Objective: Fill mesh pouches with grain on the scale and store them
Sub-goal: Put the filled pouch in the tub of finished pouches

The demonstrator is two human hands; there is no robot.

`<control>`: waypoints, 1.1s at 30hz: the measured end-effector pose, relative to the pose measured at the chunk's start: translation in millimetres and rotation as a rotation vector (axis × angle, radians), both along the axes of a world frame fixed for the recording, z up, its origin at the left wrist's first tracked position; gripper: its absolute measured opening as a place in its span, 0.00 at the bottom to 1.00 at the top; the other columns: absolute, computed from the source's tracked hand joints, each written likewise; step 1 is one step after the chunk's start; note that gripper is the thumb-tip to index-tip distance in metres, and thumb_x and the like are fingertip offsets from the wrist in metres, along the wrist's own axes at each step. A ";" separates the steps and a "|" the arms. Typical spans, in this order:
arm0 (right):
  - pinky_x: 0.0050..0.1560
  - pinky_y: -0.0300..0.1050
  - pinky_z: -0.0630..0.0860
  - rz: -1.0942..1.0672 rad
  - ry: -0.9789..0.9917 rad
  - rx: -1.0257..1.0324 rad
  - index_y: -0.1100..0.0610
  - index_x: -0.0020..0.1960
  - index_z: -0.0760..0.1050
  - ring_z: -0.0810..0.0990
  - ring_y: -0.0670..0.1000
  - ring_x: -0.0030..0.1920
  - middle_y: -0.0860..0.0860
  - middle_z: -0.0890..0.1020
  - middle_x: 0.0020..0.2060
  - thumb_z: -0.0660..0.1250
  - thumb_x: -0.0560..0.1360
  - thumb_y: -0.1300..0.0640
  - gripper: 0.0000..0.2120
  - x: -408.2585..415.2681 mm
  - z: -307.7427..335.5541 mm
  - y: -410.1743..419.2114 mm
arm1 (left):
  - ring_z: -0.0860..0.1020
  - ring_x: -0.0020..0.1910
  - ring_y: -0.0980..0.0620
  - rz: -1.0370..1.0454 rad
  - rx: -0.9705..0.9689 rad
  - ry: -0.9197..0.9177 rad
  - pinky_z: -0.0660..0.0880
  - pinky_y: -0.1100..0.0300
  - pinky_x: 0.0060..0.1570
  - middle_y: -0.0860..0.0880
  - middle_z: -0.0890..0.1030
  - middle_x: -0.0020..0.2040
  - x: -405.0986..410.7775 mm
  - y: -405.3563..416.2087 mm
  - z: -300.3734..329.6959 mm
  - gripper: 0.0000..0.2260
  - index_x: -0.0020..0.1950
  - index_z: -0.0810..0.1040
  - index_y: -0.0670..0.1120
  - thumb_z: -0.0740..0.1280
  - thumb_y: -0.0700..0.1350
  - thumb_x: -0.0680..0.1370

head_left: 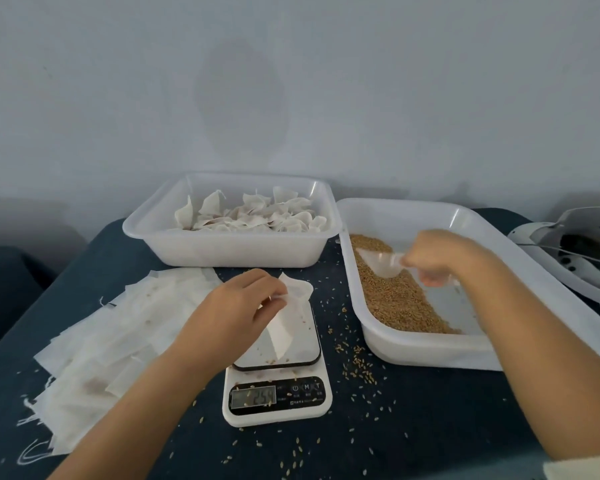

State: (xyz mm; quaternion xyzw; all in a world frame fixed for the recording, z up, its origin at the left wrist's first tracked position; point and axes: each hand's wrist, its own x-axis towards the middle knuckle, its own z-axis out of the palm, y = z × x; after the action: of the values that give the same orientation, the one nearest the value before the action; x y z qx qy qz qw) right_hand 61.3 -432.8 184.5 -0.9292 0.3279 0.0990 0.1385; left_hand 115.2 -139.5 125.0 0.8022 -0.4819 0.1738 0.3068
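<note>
Left hand (246, 299) pinches an open mesh pouch (286, 323) upright on the scale (278, 386); display reads about 25.4. Right hand (437, 254) grips a clear scoop (381, 261) over grain (395, 296) in the right tray (430, 351).

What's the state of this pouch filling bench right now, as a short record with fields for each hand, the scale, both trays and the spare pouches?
left hand: left hand pinches an open mesh pouch over the scale platform
right hand: right hand grips a clear scoop over the grain
scale display: lit, digits too blurred to read
far tray: far tray holds filled pouches
right tray: right tray partly covered with grain
spare pouches: flat empty pouches stacked left of the scale
spill: loose grains on the dark cloth
</note>
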 end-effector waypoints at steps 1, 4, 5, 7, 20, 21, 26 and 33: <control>0.32 0.42 0.72 -0.002 -0.042 -0.041 0.59 0.36 0.69 0.75 0.53 0.33 0.54 0.75 0.33 0.63 0.77 0.58 0.12 -4.5 11.1 -1.5 | 0.74 0.35 0.57 -0.003 0.000 -0.002 0.75 0.61 0.34 0.54 0.78 0.41 0.1 -0.9 -0.1 0.01 0.46 0.80 0.45 0.69 0.41 0.75; 0.28 0.41 0.72 0.008 0.057 -0.082 0.58 0.36 0.69 0.76 0.50 0.27 0.55 0.78 0.32 0.67 0.76 0.55 0.13 -22.2 43.8 -1.8 | 0.73 0.34 0.57 -0.016 -0.013 -0.004 0.75 0.60 0.34 0.54 0.77 0.40 -1.4 -5.1 -0.8 0.01 0.44 0.80 0.45 0.70 0.39 0.75; 0.27 0.39 0.72 0.006 0.139 -0.061 0.58 0.38 0.70 0.77 0.49 0.25 0.56 0.80 0.33 0.67 0.76 0.53 0.12 -28.2 50.8 0.5 | 0.73 0.34 0.56 -0.022 -0.018 -0.001 0.75 0.59 0.33 0.54 0.78 0.40 -2.3 -6.6 -1.4 0.01 0.44 0.80 0.45 0.70 0.39 0.75; 0.25 0.36 0.72 0.016 0.248 -0.021 0.60 0.43 0.71 0.79 0.47 0.25 0.57 0.81 0.34 0.68 0.76 0.53 0.11 -35.4 54.8 5.3 | 0.74 0.34 0.56 -0.032 -0.021 0.002 0.76 0.58 0.34 0.53 0.78 0.40 -3.8 -9.5 -2.8 0.01 0.44 0.80 0.44 0.70 0.39 0.75; 0.43 0.45 0.75 0.048 0.253 -0.106 0.67 0.60 0.72 0.79 0.54 0.41 0.58 0.79 0.46 0.54 0.82 0.51 0.20 -3.0 -16.8 42.6 | 0.74 0.34 0.56 -0.036 -0.031 0.033 0.76 0.56 0.35 0.53 0.78 0.41 -2.0 -6.7 -10.4 0.01 0.44 0.80 0.44 0.69 0.39 0.75; 0.43 0.46 0.76 0.016 0.235 -0.075 0.67 0.66 0.69 0.80 0.56 0.43 0.59 0.79 0.48 0.54 0.82 0.52 0.21 0.6 -22.4 42.7 | 0.74 0.34 0.55 -0.038 -0.032 0.033 0.77 0.56 0.34 0.53 0.78 0.41 -2.0 -5.8 -11.3 0.01 0.44 0.80 0.44 0.69 0.39 0.75; 0.52 0.48 0.79 -0.046 0.120 -0.081 0.64 0.70 0.67 0.82 0.56 0.50 0.60 0.79 0.55 0.58 0.81 0.62 0.19 12.7 -36.0 32.9 | 0.75 0.34 0.53 -0.021 -0.035 0.034 0.77 0.53 0.34 0.51 0.78 0.40 0.0 -3.5 -15.3 0.01 0.44 0.80 0.43 0.70 0.37 0.74; 0.47 0.50 0.80 0.030 -0.002 -0.098 0.63 0.63 0.73 0.81 0.55 0.43 0.58 0.81 0.47 0.56 0.82 0.50 0.19 -1.3 -39.1 6.8 | 0.74 0.38 0.57 0.028 -0.055 0.025 0.72 0.67 0.38 0.50 0.81 0.41 5.7 0.1 -14.1 0.05 0.47 0.81 0.42 0.70 0.34 0.73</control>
State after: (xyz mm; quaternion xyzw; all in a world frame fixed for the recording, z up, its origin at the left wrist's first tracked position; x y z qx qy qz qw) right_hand 59.9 -426.0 145.5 -0.9398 0.3182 0.0841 0.0915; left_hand 120.9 -139.4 110.9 0.8022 -0.4618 0.1810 0.3323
